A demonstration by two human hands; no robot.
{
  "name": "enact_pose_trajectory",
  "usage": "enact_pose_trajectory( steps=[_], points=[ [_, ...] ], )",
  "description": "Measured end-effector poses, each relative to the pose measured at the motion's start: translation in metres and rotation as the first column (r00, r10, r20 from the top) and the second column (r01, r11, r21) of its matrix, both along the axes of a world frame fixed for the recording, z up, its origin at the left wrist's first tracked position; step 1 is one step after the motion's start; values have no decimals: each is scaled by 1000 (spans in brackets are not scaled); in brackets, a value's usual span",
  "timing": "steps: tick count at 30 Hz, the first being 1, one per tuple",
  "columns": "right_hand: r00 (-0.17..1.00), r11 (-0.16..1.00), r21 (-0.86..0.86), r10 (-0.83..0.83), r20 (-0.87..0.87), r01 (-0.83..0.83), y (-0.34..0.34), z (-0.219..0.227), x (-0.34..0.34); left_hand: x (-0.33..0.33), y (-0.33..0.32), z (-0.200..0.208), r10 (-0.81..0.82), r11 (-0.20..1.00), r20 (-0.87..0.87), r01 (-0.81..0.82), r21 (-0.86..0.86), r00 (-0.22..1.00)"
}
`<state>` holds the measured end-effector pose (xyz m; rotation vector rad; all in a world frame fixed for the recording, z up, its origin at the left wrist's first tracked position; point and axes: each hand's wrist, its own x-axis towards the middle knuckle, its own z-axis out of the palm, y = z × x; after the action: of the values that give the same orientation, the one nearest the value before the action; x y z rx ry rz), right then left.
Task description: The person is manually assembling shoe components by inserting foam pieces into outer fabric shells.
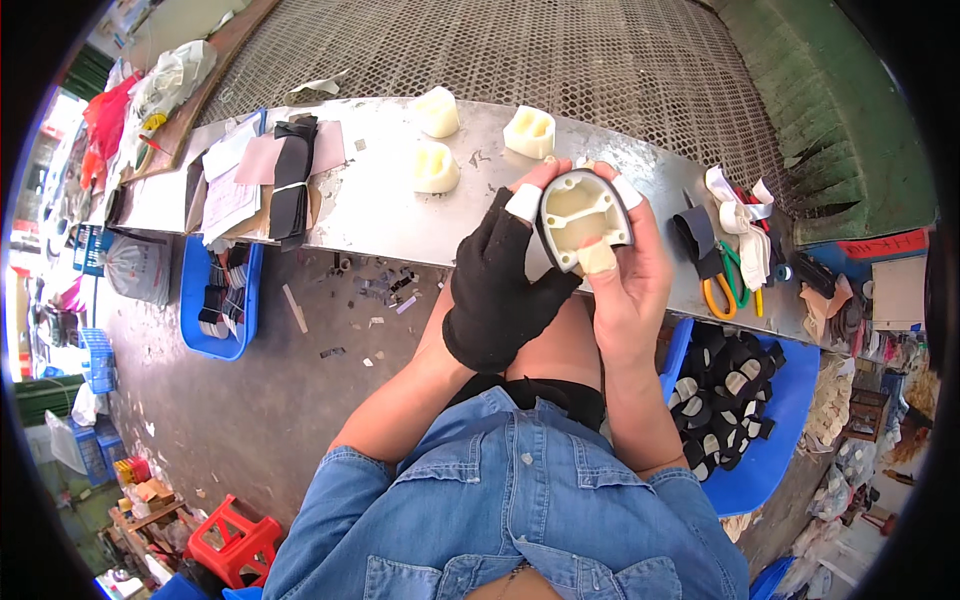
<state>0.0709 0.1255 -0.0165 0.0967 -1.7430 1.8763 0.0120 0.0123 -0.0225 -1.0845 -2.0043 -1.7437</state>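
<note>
Both hands hold a hollow, cream-coloured plastic block (578, 222) above my lap at the metal table's edge. It is rounded at one end, has ribs and small round bosses inside, and a black band runs along its rim. My left hand (508, 268), in a black fingerless glove with white tape on a finger, grips its left side. My right hand (632, 270), bare with tape on its thumb and a finger, wraps round the right side, the taped thumb over the near edge. Beyond, similar cream blocks (436, 167) stand on the metal table (380, 200).
Dark strips (293, 190) lie on papers to the left. At right are scissors with orange handles (718, 294), a green-handled tool (738, 275) and white straps (752, 245). Below right stands a blue bin (775, 440) of black pieces; a blue basket (220, 340) sits lower left.
</note>
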Motion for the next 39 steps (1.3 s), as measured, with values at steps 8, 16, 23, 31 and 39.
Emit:
enact_pose_trajectory(
  steps=[8, 16, 23, 31, 39],
  points=[
    [998, 992, -127, 26, 58, -18, -5, -2, -2, 1, 0, -3, 51, 998, -80, -54, -42, 996],
    [1000, 989, -151, 11, -5, -12, -10, 1, -5, 3, 3, -5, 70, 997, -29, -71, -5, 997],
    [992, 934, -343, 120, 39, -100, -6, 0, -8, 3, 0, -10, 132, 990, -16, -133, -51, 991],
    [980, 889, -435, 188, 61, -143, 7, 2, -10, 4, -2, -4, 126, 991, -24, -127, -40, 992],
    [994, 969, -239, 86, 72, -67, 10, -3, -12, -2, -2, -5, 110, 993, -82, -114, -39, 991]
  ],
)
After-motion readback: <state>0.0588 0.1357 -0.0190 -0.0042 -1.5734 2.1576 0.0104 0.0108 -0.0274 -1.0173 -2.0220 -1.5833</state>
